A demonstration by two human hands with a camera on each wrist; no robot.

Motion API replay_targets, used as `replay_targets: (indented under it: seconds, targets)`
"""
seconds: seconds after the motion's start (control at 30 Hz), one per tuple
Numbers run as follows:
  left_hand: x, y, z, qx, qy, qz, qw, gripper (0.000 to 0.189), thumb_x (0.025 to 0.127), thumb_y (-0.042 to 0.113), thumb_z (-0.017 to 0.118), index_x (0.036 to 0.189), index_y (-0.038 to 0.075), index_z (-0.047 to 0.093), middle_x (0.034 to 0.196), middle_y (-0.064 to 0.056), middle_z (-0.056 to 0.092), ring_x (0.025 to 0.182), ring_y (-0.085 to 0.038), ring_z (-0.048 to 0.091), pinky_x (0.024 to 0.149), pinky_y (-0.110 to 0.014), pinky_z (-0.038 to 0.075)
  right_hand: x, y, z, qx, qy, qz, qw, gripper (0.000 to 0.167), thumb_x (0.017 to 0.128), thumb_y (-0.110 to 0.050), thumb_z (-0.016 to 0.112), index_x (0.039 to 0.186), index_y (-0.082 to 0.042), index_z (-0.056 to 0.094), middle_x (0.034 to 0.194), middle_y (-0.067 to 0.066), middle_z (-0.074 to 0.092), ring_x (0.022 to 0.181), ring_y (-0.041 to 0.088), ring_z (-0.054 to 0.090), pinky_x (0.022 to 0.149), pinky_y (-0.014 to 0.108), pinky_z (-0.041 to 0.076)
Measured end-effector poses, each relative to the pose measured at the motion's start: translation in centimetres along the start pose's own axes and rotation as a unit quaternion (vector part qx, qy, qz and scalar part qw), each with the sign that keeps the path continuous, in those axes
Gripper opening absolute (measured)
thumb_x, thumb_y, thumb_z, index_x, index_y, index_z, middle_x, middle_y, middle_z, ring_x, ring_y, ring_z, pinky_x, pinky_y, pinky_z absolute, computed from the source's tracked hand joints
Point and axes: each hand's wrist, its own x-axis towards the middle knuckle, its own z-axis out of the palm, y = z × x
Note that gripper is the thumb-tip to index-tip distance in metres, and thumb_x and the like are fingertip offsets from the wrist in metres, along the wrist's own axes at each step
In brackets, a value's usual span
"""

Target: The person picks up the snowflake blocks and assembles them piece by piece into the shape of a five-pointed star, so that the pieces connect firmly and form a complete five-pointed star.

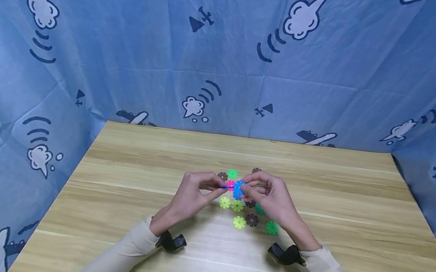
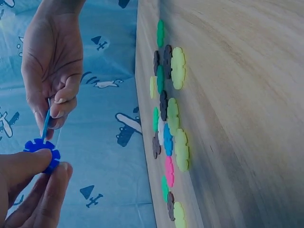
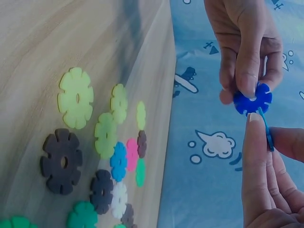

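Observation:
Both hands are raised over the table with two notched plastic discs meeting edge to edge between them. My left hand point(image 1: 196, 193) pinches a dark blue disc point(image 3: 262, 99) between thumb and fingers. From the other side, my right hand point(image 1: 272, 198) pinches a lighter blue disc point(image 1: 238, 191), which appears edge-on in both wrist views. The two discs stand at an angle to each other, rims touching near the slots. Fingertips cover parts of both discs.
On the wooden table point(image 1: 118, 205) below lie several loose notched discs: yellow-green point(image 1: 238, 223), dark brown point(image 1: 252, 220), green point(image 1: 272, 228), pink point(image 3: 131, 154), blue point(image 3: 118, 161) and white point(image 3: 119, 199). A blue patterned cloth point(image 1: 228, 54) hangs behind the table.

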Motion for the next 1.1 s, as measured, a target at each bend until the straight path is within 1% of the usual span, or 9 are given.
replay_targets:
  seconds: [0.13,0.3,0.47,0.63,0.73,0.8,0.9,0.97,1.1]
  targets:
    - [0.05,-0.03,-0.02,-0.007,0.007,0.012,0.9999,0.01,0.09,0.004,0.081,0.099,0.007,0.079,0.099,-0.008,0.079,0.092,-0.021,0.078,0.081,-0.023,0.065,-0.03,-0.08,0.04,0.003,0.0,-0.004,1.0,0.022,0.1,-0.013,0.071,0.115,0.002,0.068,0.104,0.023,0.076,0.086,0.037,0.079,0.08,0.049,0.066]
    - [0.14,-0.16,0.03,-0.012,0.006,0.036,0.9993,0.009,0.09,0.004,0.08,0.099,0.007,0.079,0.098,-0.008,0.079,0.091,-0.022,0.078,0.08,-0.023,0.065,-0.06,-0.17,0.1,0.009,0.001,-0.012,0.9999,0.022,0.099,-0.013,0.072,0.115,0.002,0.069,0.103,0.023,0.076,0.086,0.036,0.079,0.08,0.049,0.066]
    - [0.11,-0.31,-0.06,-0.002,0.005,0.065,0.9979,0.008,0.091,0.005,0.08,0.098,0.006,0.079,0.096,-0.008,0.079,0.09,-0.019,0.078,0.08,-0.022,0.065,-0.14,-0.29,0.19,0.008,0.003,-0.015,0.9999,0.021,0.099,-0.013,0.073,0.113,0.002,0.069,0.101,0.023,0.077,0.082,0.028,0.079,0.079,0.048,0.066]
    - [0.21,-0.31,-0.18,0.012,0.01,0.099,0.995,0.009,0.09,0.003,0.08,0.098,0.006,0.08,0.095,-0.008,0.08,0.089,-0.017,0.078,0.08,-0.021,0.065,-0.29,-0.45,0.27,0.018,0.003,-0.019,0.9997,0.021,0.098,-0.011,0.073,0.113,0.003,0.069,0.101,0.024,0.077,0.079,0.021,0.079,0.078,0.047,0.067]
    - [0.33,-0.3,-0.17,0.016,0.012,0.118,0.9928,0.01,0.089,0.002,0.081,0.097,0.006,0.081,0.094,-0.009,0.08,0.088,-0.017,0.079,0.08,-0.021,0.065,-0.43,-0.56,0.34,0.018,0.004,-0.021,0.9996,0.02,0.098,-0.01,0.073,0.112,0.003,0.069,0.101,0.025,0.077,0.077,0.015,0.078,0.076,0.046,0.067]
    - [0.4,-0.26,-0.14,0.019,0.013,0.127,0.9916,0.01,0.089,0.001,0.081,0.098,0.006,0.081,0.095,-0.009,0.081,0.089,-0.018,0.079,0.081,-0.021,0.064,-0.47,-0.65,0.39,0.016,0.006,-0.026,0.9995,0.02,0.097,-0.009,0.073,0.112,0.004,0.069,0.101,0.025,0.077,0.076,0.015,0.078,0.075,0.045,0.067]
    - [0.47,-0.21,-0.08,0.022,0.018,0.132,0.9909,0.009,0.089,0.002,0.08,0.098,0.006,0.08,0.095,-0.009,0.08,0.091,-0.018,0.079,0.082,-0.021,0.064,-0.44,-0.78,0.44,0.015,0.01,-0.034,0.9992,0.019,0.097,-0.009,0.073,0.111,0.004,0.07,0.1,0.025,0.077,0.076,0.02,0.078,0.074,0.043,0.067]
    - [0.47,-0.22,-0.03,0.023,0.02,0.128,0.9913,0.009,0.09,0.002,0.08,0.098,0.006,0.08,0.095,-0.008,0.08,0.091,-0.018,0.079,0.082,-0.021,0.064,-0.41,-0.81,0.45,0.013,0.01,-0.037,0.9992,0.019,0.098,-0.009,0.073,0.111,0.003,0.07,0.1,0.025,0.077,0.077,0.021,0.079,0.074,0.041,0.068]
    - [0.4,-0.37,-0.01,0.023,0.024,0.11,0.9934,0.007,0.091,0.004,0.08,0.097,0.007,0.079,0.095,-0.008,0.079,0.089,-0.018,0.078,0.081,-0.021,0.064,-0.41,-0.6,0.39,0.0,0.011,-0.037,0.9993,0.02,0.1,-0.014,0.07,0.114,0.001,0.07,0.1,0.023,0.078,0.079,0.023,0.079,0.075,0.043,0.067]
